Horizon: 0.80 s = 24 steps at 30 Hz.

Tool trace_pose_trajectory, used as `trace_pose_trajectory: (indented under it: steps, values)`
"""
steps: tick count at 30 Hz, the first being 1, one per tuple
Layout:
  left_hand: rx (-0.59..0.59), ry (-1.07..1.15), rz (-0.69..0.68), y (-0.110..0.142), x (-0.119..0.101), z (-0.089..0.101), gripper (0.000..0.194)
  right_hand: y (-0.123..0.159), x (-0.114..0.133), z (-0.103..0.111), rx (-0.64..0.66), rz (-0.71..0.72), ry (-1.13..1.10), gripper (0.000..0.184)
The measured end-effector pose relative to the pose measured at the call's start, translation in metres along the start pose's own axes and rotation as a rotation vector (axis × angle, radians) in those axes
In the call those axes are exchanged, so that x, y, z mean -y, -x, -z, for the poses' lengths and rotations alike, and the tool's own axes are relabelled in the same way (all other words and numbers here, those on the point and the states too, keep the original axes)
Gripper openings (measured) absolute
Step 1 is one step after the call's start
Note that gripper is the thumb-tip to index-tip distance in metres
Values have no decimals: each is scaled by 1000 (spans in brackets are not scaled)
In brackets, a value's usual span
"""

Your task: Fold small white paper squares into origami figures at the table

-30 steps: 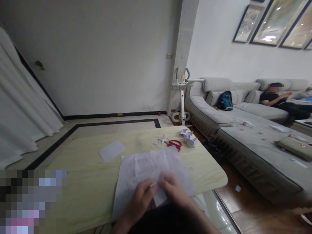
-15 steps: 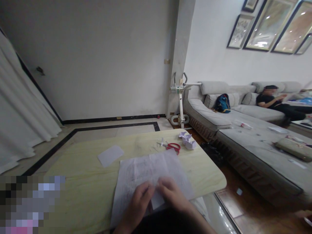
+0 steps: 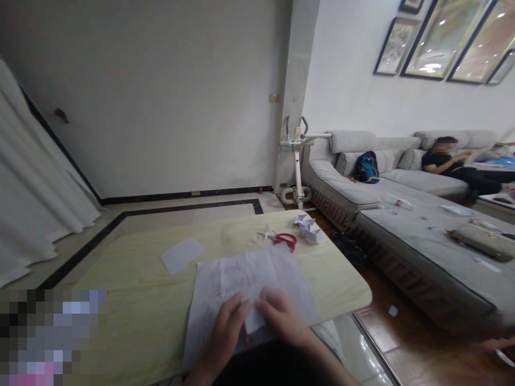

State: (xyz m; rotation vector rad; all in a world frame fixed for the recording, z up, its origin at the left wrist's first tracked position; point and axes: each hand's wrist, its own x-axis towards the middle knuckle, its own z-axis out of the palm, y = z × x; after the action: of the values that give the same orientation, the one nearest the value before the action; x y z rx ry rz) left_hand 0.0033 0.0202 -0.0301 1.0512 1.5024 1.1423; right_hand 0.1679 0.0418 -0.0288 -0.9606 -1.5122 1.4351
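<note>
My left hand [image 3: 228, 324] and my right hand [image 3: 284, 317] are close together over the near part of the table. Between them is a small piece of white paper [image 3: 254, 320], pinched by the fingers of both hands. Part of that paper is hidden behind my fingers, and the right fingertips are blurred. Under my hands lies a large printed sheet [image 3: 229, 273] with visible creases. Beyond its far edge rest red-handled scissors [image 3: 286, 240], with small paper scraps around the blades.
The pale yellow table [image 3: 137, 311] has a rounded right corner. Folded paper shapes [image 3: 309, 230] stand near its far right edge, and a white paper piece [image 3: 183, 255] lies farther left. A grey sofa [image 3: 418, 241] on the right holds a backpack [image 3: 367, 167] and a seated person [image 3: 446, 163].
My fingers have come slightly closer together around the small paper, and its lower end sits a little higher. The whole view has shifted slightly. The scissors and folded shapes stay in place.
</note>
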Motion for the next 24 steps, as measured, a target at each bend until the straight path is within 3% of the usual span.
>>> trace_pose_trajectory:
  steps: [3,6,10,13,18,24]
  values:
    - [93,12,39,1,-1,-4,46,2,2,0,-29,-40,-42,44]
    - [195,21,48,3,-5,-6,40,3,2,-1,-67,-44,-39,44]
    - [142,50,53,3,-8,-5,35,1,1,0,-36,-36,-30,43]
    - [113,63,79,2,-8,-4,43,2,1,0,-23,-42,-9,43]
    - [207,50,25,3,-10,-6,36,5,0,0,-109,-36,29,43]
    - [204,116,-20,5,-16,-9,33,3,-1,-2,-110,-2,69,41]
